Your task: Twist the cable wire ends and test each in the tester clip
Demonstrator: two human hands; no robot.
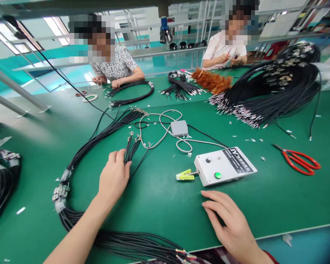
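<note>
My left hand (pixel 114 175) is closed round a small group of black cables (pixel 129 149), whose stripped ends fan out beyond the fingers. One more thin black cable slants out beside it. A long curved bundle of black cables (pixel 81 154) lies to the left and passes under my forearm, bound with clear tape at metal connectors (pixel 61 191). Its other ends, with coloured wires, lie at the front edge. My right hand (pixel 231 220) hovers over the table with fingers apart and nothing in them. Just beyond it sits a white control box (pixel 225 167) with a green button and a yellow clip (pixel 185 175).
Red-handled scissors (pixel 301 159) lie at the right. A grey square pad (pixel 179 128) with looped grey cord rests mid-table. Behind are a large cable heap (pixel 275 88) and brown tufted material (pixel 211 81). Two people work across the green table (pixel 159 198). Another coil (pixel 4 176) lies far left.
</note>
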